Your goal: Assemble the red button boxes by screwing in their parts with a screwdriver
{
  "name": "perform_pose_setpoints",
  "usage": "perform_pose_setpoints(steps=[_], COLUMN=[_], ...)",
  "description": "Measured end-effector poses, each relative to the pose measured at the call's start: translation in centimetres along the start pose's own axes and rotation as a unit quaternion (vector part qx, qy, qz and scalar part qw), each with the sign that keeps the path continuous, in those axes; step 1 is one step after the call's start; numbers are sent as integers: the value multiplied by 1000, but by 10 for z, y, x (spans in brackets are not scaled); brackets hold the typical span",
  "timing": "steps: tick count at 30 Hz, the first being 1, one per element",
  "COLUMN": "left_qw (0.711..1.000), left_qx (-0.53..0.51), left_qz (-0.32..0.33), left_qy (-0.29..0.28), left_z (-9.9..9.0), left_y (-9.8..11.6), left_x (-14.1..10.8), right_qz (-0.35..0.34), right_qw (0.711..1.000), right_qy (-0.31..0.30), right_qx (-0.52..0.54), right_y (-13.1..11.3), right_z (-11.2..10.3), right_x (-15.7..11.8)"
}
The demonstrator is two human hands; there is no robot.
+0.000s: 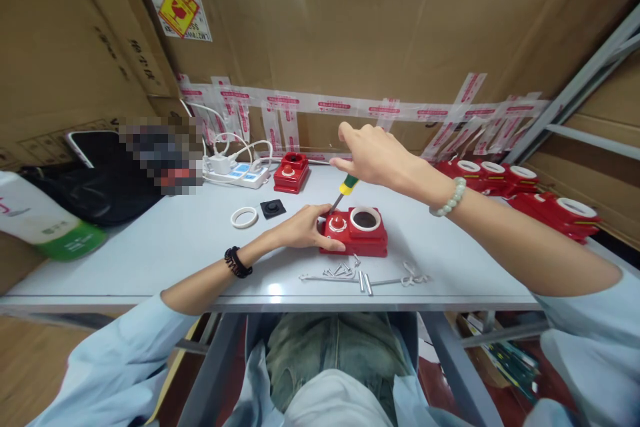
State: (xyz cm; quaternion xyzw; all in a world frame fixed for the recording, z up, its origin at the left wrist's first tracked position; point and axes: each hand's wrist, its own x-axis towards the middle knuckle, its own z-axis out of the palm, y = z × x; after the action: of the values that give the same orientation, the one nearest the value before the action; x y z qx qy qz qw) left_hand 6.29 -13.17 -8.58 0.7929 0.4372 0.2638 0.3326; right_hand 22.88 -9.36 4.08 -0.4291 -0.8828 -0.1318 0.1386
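Observation:
A red housing [356, 245] with a white ring and a red dome on top lies on the table before me. My left hand [305, 228] grips its left end, thumb along the near side and fingers at the back corner. My right hand [373, 155] is above it, closed over the green-and-yellow handle of a screwdriver [345, 187]. The tool slants down, its tip at the housing's back left corner by my left fingertips. My palm hides the handle's top. Loose screws [340, 271], metal pins [365, 282] and a thin metal rod [387, 281] lie in front.
Left of my hands are a white ring [244, 217] and a black square part [273, 209]. Behind stand a smaller red housing [291, 173] and a power strip [243, 175] with cables. Several red housings [493, 177] line the right. Cardboard [320, 27] walls the back.

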Motion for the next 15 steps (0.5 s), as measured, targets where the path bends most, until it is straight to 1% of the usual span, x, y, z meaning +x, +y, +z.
perform_pose_setpoints(steps=[2,6,8,9,11,13,15], left_qw=[1000,1000,1000,1000,1000,1000,1000], left_qx=[-4,-4,-7,-10,-14,-13,-10], left_qz=[3,-2,-3,-1,2,0,-6], left_qy=[-1,-3,-5,-5,-4,-5,-7], left_z=[0,-1,-1,-1,-1,-1,-1], left_y=[0,0,0,0,1,1,1], left_x=[0,0,0,0,0,0,0], right_qz=[-8,-80,-108,-114,-99,-46,-1], right_qw=[1000,988,983,984,990,998,1000], right_qy=[11,14,3,-2,-8,-8,-9], right_qx=[24,130,148,140,97,39,2], right_y=[1,-6,-12,-15,-21,-23,-23], right_z=[-1,-6,-7,-7,-7,-8,-10], right_x=[2,4,5,6,6,7,7])
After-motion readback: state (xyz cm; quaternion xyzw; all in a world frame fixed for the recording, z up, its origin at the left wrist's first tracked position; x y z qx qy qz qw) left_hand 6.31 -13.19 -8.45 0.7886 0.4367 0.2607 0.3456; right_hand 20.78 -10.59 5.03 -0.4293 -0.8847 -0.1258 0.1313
